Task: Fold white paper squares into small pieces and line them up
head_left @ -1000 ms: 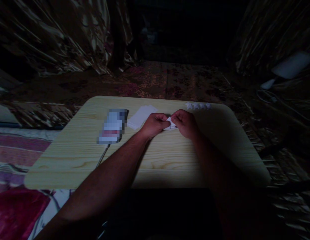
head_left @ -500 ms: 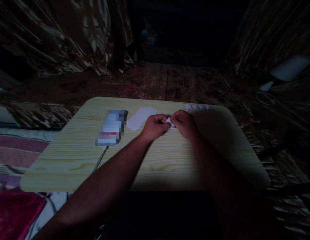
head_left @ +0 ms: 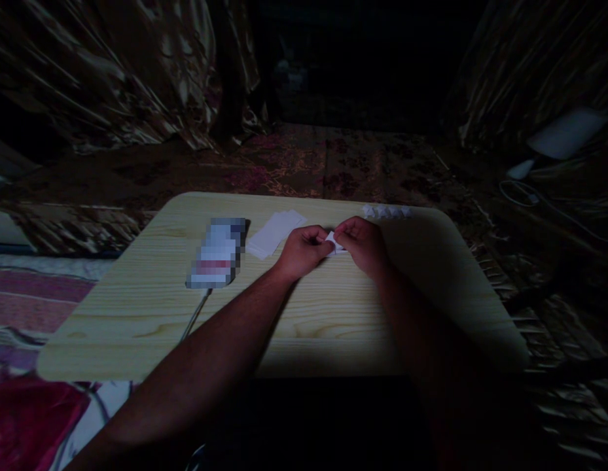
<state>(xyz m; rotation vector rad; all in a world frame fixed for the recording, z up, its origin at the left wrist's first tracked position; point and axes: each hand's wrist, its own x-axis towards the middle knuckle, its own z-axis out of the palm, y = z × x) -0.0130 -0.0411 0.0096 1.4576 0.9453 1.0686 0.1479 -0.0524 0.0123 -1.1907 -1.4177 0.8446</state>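
Observation:
A small folded piece of white paper [head_left: 332, 241] is pinched between both hands, low over the table. My left hand [head_left: 305, 250] grips its left side, the thumb pressed on it. On its right side the fingers of my right hand [head_left: 361, 243] are closed on the paper; its exact folds are too small to make out. Left of the hands lies a loose stack of white paper sheets [head_left: 274, 234]. Beyond my right hand stands a row of several small folded white paper pieces [head_left: 386, 211].
A phone [head_left: 216, 252] with a blurred screen lies on the left of the wooden table [head_left: 137, 294], its white cable [head_left: 194, 315] running toward my left forearm. A white lamp [head_left: 569, 134] is at the far right. Patterned curtains [head_left: 151, 72] hang behind the table.
Both hands stay in nearly the same place on the folded paper, with only a slight shift of the fingers. The view has moved very slightly.

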